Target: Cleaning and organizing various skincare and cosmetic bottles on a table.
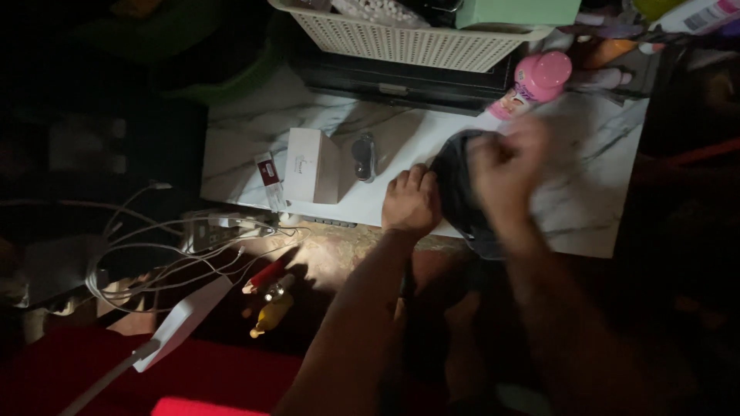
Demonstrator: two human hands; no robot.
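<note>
Gripping a dark, soft-looking pouch (462, 192) at the near edge of the marble-patterned tabletop (593, 177), the left hand (411, 202) lies knuckles-up with fingers pressed together on its left side, while the right hand (505, 166), blurred, curls over its top; whether those fingers pinch it I cannot tell. Left of the hands sits bare veined surface, then a small glossy dark object (363, 157) and a white cardboard box (314, 165). A perforated cream basket (401, 42) and a pink rounded cap (543, 75) crowd the far edge. White cables (166, 258) tangle below the table's left corner
</note>
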